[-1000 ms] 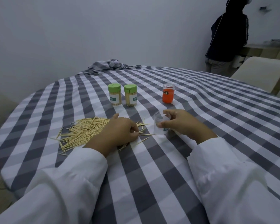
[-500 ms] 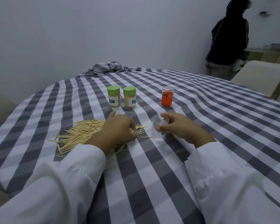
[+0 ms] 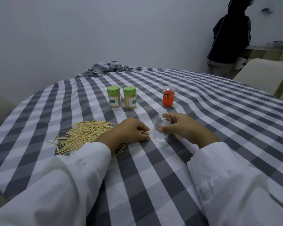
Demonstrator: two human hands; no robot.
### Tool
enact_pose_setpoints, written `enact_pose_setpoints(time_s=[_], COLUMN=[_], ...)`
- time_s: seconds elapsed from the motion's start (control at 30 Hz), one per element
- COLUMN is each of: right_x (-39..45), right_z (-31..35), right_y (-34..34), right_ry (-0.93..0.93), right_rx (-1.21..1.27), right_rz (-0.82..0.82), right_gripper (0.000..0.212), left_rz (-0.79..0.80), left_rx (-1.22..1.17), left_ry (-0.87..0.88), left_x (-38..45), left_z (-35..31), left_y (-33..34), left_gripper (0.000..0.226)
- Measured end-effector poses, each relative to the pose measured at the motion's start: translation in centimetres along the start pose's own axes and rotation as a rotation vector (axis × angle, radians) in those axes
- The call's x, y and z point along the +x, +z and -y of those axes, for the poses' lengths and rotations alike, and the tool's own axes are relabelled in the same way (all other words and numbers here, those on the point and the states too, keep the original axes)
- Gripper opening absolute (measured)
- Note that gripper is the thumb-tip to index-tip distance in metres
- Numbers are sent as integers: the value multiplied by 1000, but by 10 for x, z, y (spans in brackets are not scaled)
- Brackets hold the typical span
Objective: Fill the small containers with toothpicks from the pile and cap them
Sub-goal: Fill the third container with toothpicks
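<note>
two hands work side by side on the desk (image 3: 153, 168). the left hand (image 3: 129, 131), fingers curled on toothpicks at the right edge of the pile (image 3: 83, 134), lies just left of the clear container (image 3: 160, 129), which the right hand (image 3: 178, 126) grips, mouth tipped toward the pile. since a second ago the left hand has drawn in closer. beyond stand two green-capped containers (image 3: 113, 99) and an orange container (image 3: 168, 95).

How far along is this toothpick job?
Done: two green-capped containers stand full. In hand: the right hand holds a clear, uncapped container, tilted, while the left hand gathers toothpicks at the pile. Left: most of the pile, filling and capping this container.
</note>
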State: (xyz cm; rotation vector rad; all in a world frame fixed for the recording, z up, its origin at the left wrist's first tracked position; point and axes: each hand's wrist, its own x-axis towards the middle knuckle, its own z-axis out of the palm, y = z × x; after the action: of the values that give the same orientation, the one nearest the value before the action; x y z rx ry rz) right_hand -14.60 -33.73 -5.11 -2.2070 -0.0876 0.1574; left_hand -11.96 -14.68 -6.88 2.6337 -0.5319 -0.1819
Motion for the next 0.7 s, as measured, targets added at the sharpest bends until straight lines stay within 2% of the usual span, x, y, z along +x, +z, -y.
enact_pose_setpoints(time_s=[0.3, 0.53, 0.7], right_x=[0, 0, -4], right_z=[3, 11, 11], right_y=[6, 20, 11], right_ry=[5, -1, 6], right_rx=[44, 62, 38], right_rz=[37, 90, 92], right_gripper=[65, 66, 64], left_rz=[-36, -88, -168], left_rx=[254, 344, 343], left_ry=[41, 7, 32], left_x=[-8, -28, -30], left_z=[10, 36, 35], left_y=[-8, -21, -14], left_gripper=[21, 20, 29])
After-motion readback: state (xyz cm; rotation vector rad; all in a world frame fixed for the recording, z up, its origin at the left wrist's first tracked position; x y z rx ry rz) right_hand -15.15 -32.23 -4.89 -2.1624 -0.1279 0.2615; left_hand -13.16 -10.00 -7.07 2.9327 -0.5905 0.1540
